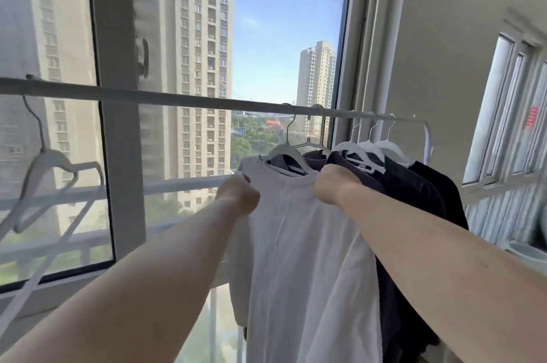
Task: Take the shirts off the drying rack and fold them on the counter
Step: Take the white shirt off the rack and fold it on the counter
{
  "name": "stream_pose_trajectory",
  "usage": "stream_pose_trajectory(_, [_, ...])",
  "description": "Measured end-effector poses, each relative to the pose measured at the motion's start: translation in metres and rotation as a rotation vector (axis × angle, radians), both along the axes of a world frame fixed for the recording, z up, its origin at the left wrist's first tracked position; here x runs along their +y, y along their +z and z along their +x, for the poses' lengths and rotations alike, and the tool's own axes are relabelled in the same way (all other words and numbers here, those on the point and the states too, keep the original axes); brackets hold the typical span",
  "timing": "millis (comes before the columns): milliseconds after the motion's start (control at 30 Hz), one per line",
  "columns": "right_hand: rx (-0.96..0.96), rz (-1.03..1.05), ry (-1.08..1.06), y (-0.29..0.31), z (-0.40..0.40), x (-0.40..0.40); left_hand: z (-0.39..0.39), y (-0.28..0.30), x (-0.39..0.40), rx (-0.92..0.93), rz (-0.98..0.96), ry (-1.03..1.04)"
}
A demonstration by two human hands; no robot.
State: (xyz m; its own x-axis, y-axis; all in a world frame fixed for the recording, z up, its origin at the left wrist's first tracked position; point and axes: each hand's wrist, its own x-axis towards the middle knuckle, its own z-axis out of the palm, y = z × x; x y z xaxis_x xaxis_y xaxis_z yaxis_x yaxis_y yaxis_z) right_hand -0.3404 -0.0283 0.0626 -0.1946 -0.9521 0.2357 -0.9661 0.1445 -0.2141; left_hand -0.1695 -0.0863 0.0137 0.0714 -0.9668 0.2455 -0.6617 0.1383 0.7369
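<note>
White shirt (299, 244) on hanger (285, 155): light, limp, drapes. Left hand (239, 195), right hand (336, 186) fingers curled, gripping shoulders; best hold there.

window (284, 37): tall, daylight, blue sky, high-rise towers (198, 52) outside | wall (444, 37): plain beige, right

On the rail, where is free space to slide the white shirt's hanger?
The rail is bare between the empty hangers at the far left and the white shirt. To its right, dark shirts hang crowded together up to the rail's end.
</note>
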Motion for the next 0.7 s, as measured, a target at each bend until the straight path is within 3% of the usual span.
stream_pose_trajectory(267, [-0.276,-0.294,0.08,0.02,-0.033,-0.013,0.012,0.021,-0.017,-0.063,-0.097,0.171])
stream_pose_trajectory(467, [-0.329,-0.358,0.151,0.01,-0.057,-0.005,0.042,0.014,-0.022,-0.398,-0.201,0.244])
stream_pose_trajectory(567, [-0.285,-0.341,0.138,-0.001,-0.067,0.003,0.052,0.0,-0.013,-0.606,-0.304,0.182])
stream_pose_trajectory(700, [-0.212,-0.123,0.115,-0.019,-0.071,0.015,0.047,-0.018,0.023,-0.466,-0.259,0.036])
